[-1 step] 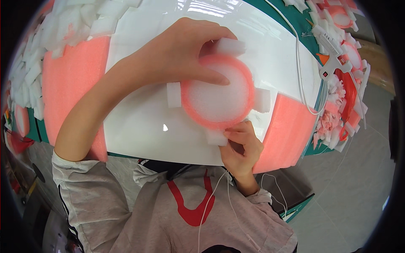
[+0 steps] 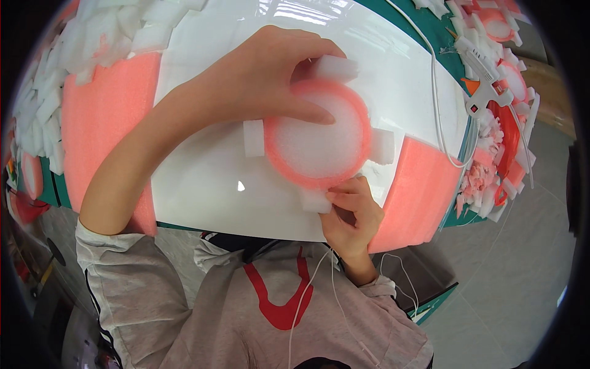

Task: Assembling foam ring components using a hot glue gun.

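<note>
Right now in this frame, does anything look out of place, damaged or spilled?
Yes, at the right: crumpled pink scraps lie in an untidy heap below the white corded tool, odd for their ragged, torn look. The round foam piece in hand shows no visible damage.

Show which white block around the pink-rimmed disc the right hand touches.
The bottom block: the right hand touches its right side. The left block and right block lie clear of that hand; the top block is by the left hand.
</note>
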Demonstrator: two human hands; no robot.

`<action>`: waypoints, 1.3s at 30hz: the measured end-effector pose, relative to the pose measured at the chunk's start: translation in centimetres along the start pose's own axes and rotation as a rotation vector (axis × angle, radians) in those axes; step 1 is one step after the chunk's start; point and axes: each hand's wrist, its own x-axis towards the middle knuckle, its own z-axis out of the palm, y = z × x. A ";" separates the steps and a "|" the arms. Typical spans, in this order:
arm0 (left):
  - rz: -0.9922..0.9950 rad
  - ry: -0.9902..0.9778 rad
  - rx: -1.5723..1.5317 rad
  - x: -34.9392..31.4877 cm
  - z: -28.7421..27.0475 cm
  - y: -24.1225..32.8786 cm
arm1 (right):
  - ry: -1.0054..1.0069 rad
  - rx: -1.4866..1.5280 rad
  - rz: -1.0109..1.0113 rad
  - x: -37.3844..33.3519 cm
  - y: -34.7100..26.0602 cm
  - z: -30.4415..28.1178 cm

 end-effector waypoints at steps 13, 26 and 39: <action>0.002 0.003 0.037 -0.1 0.0 0.1 | 0.014 -0.088 -0.119 0.7 -0.3 0.1; 0.001 -0.003 0.029 -0.1 0.0 0.2 | -0.010 -0.099 -0.120 0.5 -0.5 0.0; 0.025 -0.003 0.021 -0.1 0.0 0.1 | 0.038 -0.076 0.016 0.2 -0.5 0.3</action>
